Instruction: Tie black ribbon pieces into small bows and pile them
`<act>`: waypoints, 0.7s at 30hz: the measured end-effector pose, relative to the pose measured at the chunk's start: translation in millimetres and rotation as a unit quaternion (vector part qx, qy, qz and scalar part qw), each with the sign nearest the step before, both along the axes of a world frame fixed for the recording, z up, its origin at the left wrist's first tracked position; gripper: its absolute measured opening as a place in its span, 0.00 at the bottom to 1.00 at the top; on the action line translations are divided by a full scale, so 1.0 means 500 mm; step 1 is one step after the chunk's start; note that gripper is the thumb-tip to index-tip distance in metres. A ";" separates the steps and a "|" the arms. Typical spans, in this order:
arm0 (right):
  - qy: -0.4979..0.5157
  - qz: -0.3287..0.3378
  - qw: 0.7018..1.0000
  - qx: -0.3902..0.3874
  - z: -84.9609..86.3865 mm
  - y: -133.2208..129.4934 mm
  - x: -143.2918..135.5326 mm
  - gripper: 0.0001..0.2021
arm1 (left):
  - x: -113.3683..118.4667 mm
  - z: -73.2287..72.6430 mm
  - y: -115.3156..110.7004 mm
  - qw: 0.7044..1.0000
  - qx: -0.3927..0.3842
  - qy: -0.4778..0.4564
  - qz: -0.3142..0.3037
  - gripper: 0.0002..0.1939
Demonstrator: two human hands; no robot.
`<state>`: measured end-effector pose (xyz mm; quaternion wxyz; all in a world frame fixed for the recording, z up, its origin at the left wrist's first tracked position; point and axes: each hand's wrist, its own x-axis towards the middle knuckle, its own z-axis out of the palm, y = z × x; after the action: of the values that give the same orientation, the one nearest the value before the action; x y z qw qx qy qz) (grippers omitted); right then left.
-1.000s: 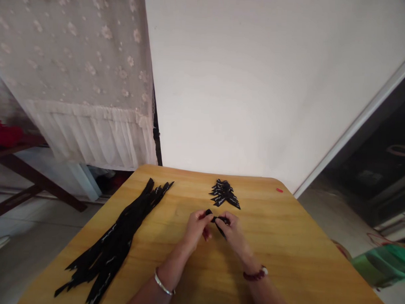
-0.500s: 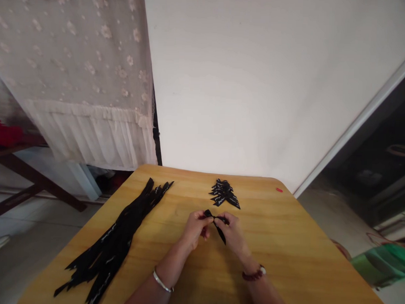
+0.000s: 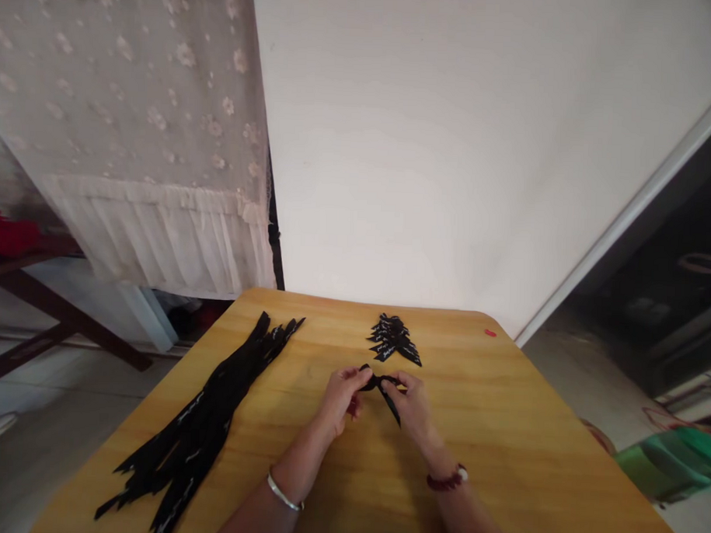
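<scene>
Between my two hands is a black ribbon bow (image 3: 376, 382), held just above the table, with a tail slanting down to the right. My left hand (image 3: 342, 394) pinches its left loop between thumb and fingers. My right hand (image 3: 412, 404) grips the right loop, and the knot shows between them. Beyond the hands lies a small pile of black bows (image 3: 393, 336) with white lettering. A long bundle of black ribbon strips (image 3: 211, 405), some with white script, stretches along the left of the table.
The wooden table (image 3: 524, 459) meets a white wall panel (image 3: 453, 145) at its far edge. A small red piece (image 3: 490, 333) lies near the far right corner. A lace curtain (image 3: 162, 135) hangs at left; a green container (image 3: 672, 460) is at right.
My fingers have drawn slightly apart along the bow, so the knot and loops show more. The bow's tail has shifted a little right. The pile and the strips have stayed put.
</scene>
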<state>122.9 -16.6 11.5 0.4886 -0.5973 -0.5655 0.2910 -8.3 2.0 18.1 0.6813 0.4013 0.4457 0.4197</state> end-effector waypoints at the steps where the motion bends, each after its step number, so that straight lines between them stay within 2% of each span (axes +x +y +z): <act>1: -0.002 0.006 1.000 -0.001 -0.001 -0.001 -0.002 0.09 | 0.001 -0.002 -0.001 1.000 0.009 0.011 -0.004 0.16; 6: -0.003 0.014 1.000 -0.007 0.003 -0.005 -0.014 0.09 | 0.007 -0.016 0.000 0.998 0.038 0.045 0.001 0.10; 10: 0.069 0.044 0.995 -0.058 0.016 -0.009 -0.018 0.08 | 0.004 -0.021 0.007 0.998 0.038 0.035 0.021 0.08; 13: 0.119 0.060 0.988 -0.071 0.023 -0.010 -0.018 0.10 | 0.003 -0.020 0.009 1.000 0.015 0.017 0.016 0.07; 16: 0.124 0.052 0.989 -0.055 0.023 -0.009 -0.019 0.11 | 0.004 -0.015 0.006 1.000 -0.002 -0.024 -0.007 0.09; 21: 0.161 0.064 0.983 -0.064 0.023 -0.010 -0.025 0.15 | 0.003 -0.010 0.002 0.997 0.011 -0.068 -0.030 0.08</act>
<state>110.6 -21.6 23.0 0.5143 -0.5354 -0.4970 0.4493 -6.8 2.9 12.8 0.7182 0.3925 0.3811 0.4299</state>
